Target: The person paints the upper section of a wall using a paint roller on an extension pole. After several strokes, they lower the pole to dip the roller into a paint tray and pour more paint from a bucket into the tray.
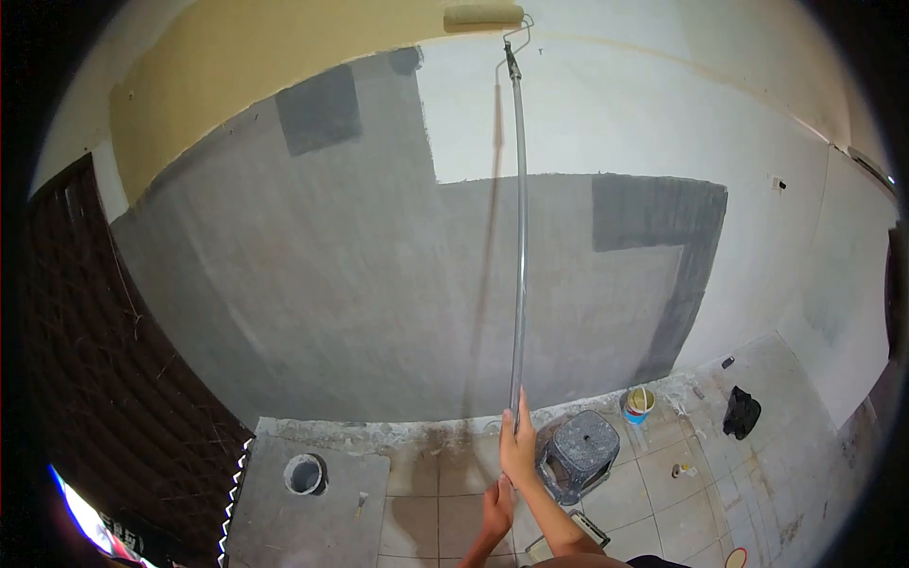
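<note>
A long metal pole [521, 237] rises from my hands to a paint roller [483, 17] at the top of the wall, by the edge of the yellow paint. My right hand [517, 445] is wrapped round the pole near its lower end. Just below it, my left hand [498, 504] closes round the pole's bottom part. Behind the pole the wall [379, 256] is grey with darker grey patches, white at the upper right and yellow at the upper left.
A speckled stool [585, 443] stands right of my hands, with a paint can [638, 405] beyond it. A paint tray [589, 528] lies by my forearm. Left on the floor is a round bucket [305, 474]; a black bag [741, 414] lies right. A dark folding gate [104, 350] stands left.
</note>
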{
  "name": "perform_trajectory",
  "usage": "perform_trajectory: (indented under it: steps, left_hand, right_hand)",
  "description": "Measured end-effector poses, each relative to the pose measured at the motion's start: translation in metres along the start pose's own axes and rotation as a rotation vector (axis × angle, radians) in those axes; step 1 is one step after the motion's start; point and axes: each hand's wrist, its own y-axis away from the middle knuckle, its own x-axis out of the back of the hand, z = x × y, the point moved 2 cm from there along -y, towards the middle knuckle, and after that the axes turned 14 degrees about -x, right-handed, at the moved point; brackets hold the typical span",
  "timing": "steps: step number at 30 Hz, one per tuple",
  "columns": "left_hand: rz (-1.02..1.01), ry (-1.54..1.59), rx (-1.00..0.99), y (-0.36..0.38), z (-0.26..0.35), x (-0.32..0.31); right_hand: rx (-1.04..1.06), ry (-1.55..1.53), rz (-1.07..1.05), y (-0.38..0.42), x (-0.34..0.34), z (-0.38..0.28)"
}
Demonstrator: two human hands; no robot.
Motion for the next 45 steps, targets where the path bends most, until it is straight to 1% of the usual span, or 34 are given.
perform_trajectory:
  steps: [2,4,5,6,8,10,14,15,17,20,22,24,26,29,32,35,38,41,43,45]
  left_hand:
    - [-0.099,-0.076,-0.005,-0.013,-0.005,0.013]
    - [-0.117,-0.139,-0.012,-0.023,0.026,0.005]
    - [-0.127,-0.171,-0.017,-0.028,0.037,0.002]
    - [-0.124,-0.179,-0.029,-0.032,0.033,0.005]
    - [-0.119,-0.193,-0.048,-0.038,0.017,0.012]
    - [-0.108,-0.238,-0.016,-0.029,0.003,0.018]
    - [-0.107,-0.284,-0.058,-0.029,-0.038,0.029]
    - [-0.105,-0.290,-0.072,-0.035,-0.034,0.026]
    - [-0.103,-0.305,-0.093,-0.041,-0.028,0.022]
    - [-0.109,-0.241,-0.083,-0.060,-0.012,0.015]
    - [-0.124,-0.256,-0.087,-0.069,-0.011,0.014]
    - [-0.142,-0.262,-0.099,-0.073,-0.016,0.016]
    - [-0.160,-0.254,-0.120,-0.067,-0.037,0.022]
    - [-0.135,-0.293,-0.039,-0.047,-0.068,0.031]
    - [-0.145,-0.254,-0.063,-0.028,-0.091,0.037]
    - [-0.134,-0.279,-0.010,-0.028,-0.067,0.026]
    - [-0.150,-0.280,-0.027,-0.039,-0.049,0.015]
    - [-0.144,-0.270,0.028,-0.043,-0.027,0.003]
    - [-0.144,-0.257,0.006,-0.041,-0.037,0.005]
    - [-0.128,-0.235,0.013,-0.032,-0.052,0.008]
  right_hand:
    - [-0.040,-0.031,-0.030,-0.010,-0.005,-0.010]
    - [-0.096,-0.098,-0.073,-0.011,-0.008,-0.036]
    - [-0.044,-0.063,-0.053,-0.016,-0.011,-0.029]
    - [0.007,-0.026,-0.034,-0.023,-0.016,-0.023]
    - [-0.014,0.021,-0.030,-0.021,-0.018,-0.008]
    - [-0.145,0.033,-0.047,-0.010,-0.017,-0.011]
    - [-0.057,0.138,0.039,-0.007,-0.022,0.019]
    - [-0.030,0.159,0.056,-0.011,-0.023,0.015]
    - [-0.199,0.146,0.007,-0.014,-0.022,0.011]
    - [-0.146,0.099,0.035,-0.028,-0.028,-0.008]
    - [-0.299,0.147,-0.021,-0.033,-0.028,-0.018]
    - [-0.283,0.158,-0.015,-0.036,-0.029,-0.013]
    - [-0.112,0.142,0.048,-0.032,-0.031,0.015]
    - [0.096,0.146,0.137,-0.021,-0.032,0.057]
    - [-0.137,0.149,0.064,-0.004,-0.022,0.060]
    - [-0.031,0.175,0.090,-0.008,-0.019,0.063]
    - [0.066,0.105,0.125,-0.021,-0.019,0.055]
    - [-0.151,0.123,0.028,-0.022,-0.011,0.021]
    - [-0.060,0.155,0.061,-0.021,-0.009,0.025]
    - [-0.042,0.178,0.073,-0.014,-0.006,0.031]
